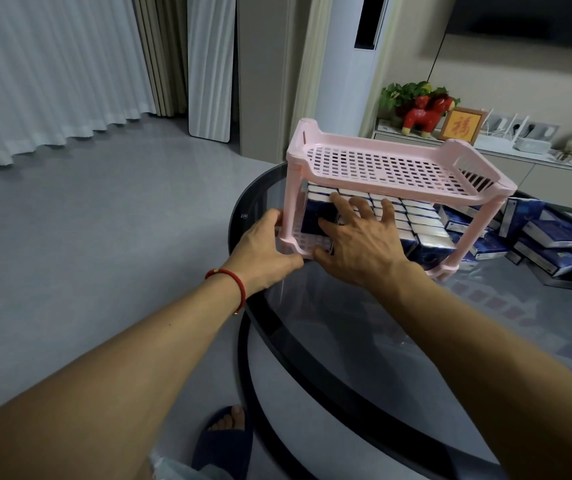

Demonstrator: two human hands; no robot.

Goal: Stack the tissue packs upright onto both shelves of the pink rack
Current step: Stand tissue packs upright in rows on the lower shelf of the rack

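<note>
My left hand (263, 249) grips the pink rack's (381, 164) near-left leg; my right hand (357, 237) presses spread fingers against upright tissue packs (412, 216) filling its lower shelf, more loose packs (551, 244) lying right.

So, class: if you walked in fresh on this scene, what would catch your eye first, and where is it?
The pink rack on the glass table, its top shelf bare, its lower shelf packed with upright tissue packs. The left hand grips its corner leg; the right hand presses the packs. More packs lie loose at right.
</note>
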